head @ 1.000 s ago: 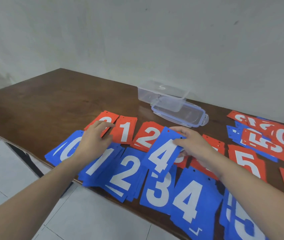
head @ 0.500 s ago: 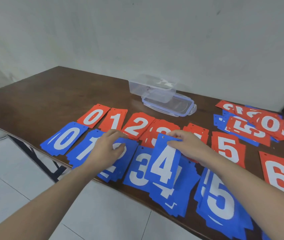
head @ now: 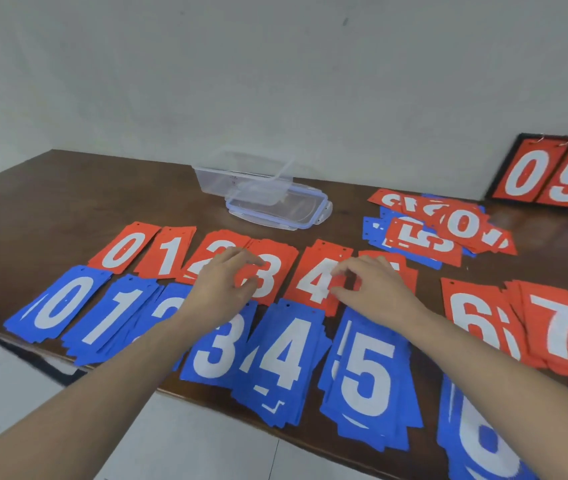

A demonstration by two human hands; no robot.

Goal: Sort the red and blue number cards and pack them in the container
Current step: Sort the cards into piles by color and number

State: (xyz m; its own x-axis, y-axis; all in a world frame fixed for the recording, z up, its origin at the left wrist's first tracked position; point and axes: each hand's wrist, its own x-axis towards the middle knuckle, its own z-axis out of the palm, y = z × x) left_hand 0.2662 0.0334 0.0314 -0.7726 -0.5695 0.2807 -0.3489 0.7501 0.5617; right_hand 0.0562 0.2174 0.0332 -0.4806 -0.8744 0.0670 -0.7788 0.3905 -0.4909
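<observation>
The number cards lie in two rows on the brown desk [head: 68, 202]: red stacks 0 to 7 behind, blue stacks 0 to 6 in front, each blue pile just below its red partner. The blue 4 stack [head: 284, 362] and blue 5 stack [head: 367, 372] hang over the desk's near edge, their cards fanned and uneven. An unsorted heap of red and blue cards [head: 438, 230] sits far right, well apart from the rows, and the clear container [head: 241, 183] stands behind the red row with its lid [head: 282, 211] lying beside it; nothing shows inside it.

The left hand [head: 222, 289] lies over the red 2 stack [head: 216, 251] and the red 3 stack [head: 268, 271], fingers loosely bent, gripping nothing visible. The right hand [head: 372, 289] is over the red 4 stack [head: 320, 275] and red 5, with its thumb and forefinger drawn near each other at the 4's edge — whether they pinch a card I cannot tell.

The likely trouble is the overhang — a brush from a forearm could tip the front piles off the desk and mix them. Nudging the loose red stacks could also slide one number onto its neighbour.

A scoreboard [head: 549, 176] leans against the wall at far right.
</observation>
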